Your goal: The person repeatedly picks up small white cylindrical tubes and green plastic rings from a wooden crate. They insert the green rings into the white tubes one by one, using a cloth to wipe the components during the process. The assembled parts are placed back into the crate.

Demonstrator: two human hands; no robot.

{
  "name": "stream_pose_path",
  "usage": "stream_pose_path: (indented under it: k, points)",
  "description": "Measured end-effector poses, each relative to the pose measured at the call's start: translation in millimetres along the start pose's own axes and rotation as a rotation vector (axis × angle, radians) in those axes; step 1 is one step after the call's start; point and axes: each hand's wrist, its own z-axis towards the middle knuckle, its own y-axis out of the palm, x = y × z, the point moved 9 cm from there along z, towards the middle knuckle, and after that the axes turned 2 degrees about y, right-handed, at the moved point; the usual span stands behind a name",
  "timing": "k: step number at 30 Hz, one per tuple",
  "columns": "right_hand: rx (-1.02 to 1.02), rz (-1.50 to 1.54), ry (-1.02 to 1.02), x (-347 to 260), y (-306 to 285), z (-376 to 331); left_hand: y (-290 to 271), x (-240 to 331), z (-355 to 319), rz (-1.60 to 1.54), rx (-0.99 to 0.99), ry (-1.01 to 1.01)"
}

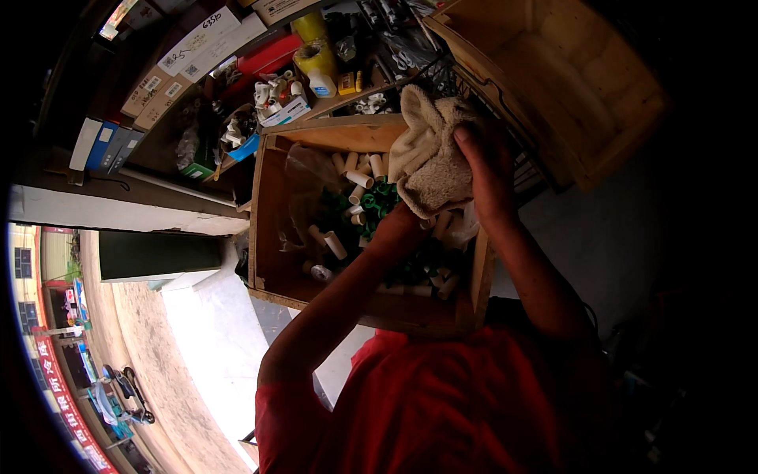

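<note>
My right hand (pixel 488 158) grips a beige terry cloth (pixel 426 146), thumb pressed on its face, over the far right part of a wooden box (pixel 335 129). Beneath the cloth's lower edge is my left hand (pixel 401 231), whose fingers are hidden behind the cloth; whether it holds anything does not show. Several short white plastic tubes (pixel 335 244) lie in the box, mixed with green curled pieces (pixel 379 201). Clear plastic film (pixel 306 170) hangs inside the box's left side.
An empty-looking wooden crate (pixel 553 71) stands at the far right. Behind the box, a shelf carries cardboard boxes (pixel 158 95), yellow tape rolls (pixel 314 57), a white bottle (pixel 322 83) and white pipe fittings (pixel 276 91). At the left, a doorway opens onto a street with a parked scooter (pixel 126 393).
</note>
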Motion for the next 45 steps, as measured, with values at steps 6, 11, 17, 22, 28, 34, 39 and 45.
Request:
stream_pose_path:
  k: [6,11,17,22,28,34,39,45]
  points:
    - [0.016,-0.018,-0.058,-4.9,-1.5,0.8,-2.6,11.9,5.1,0.076,-0.001,0.073]
    - [-0.007,-0.07,-0.166,-10.4,0.1,5.1,-59.0,14.2,10.6,-0.556,0.294,0.128]
    - [-0.161,-0.203,-0.094,0.6,17.7,2.9,-93.6,9.0,1.1,-1.019,0.339,-0.196]
    - [-0.438,-0.342,-0.134,8.1,48.0,-10.0,-93.4,10.6,-3.8,-1.165,0.294,-0.173]
    - [-0.325,-0.222,-0.027,21.6,38.9,-7.2,-98.1,-0.1,-2.5,-1.354,0.308,-0.152]
    - [-0.13,-0.037,-0.023,5.6,19.4,-6.1,-84.1,-38.1,4.5,-0.5,0.307,-0.284]
    - [-0.071,-0.029,-0.118,0.8,12.8,-2.6,-44.6,8.5,12.9,-0.596,0.165,-0.079]
    - [-0.052,-0.085,-0.165,5.2,6.3,0.8,3.2,24.8,7.5,-0.033,-0.007,0.143]
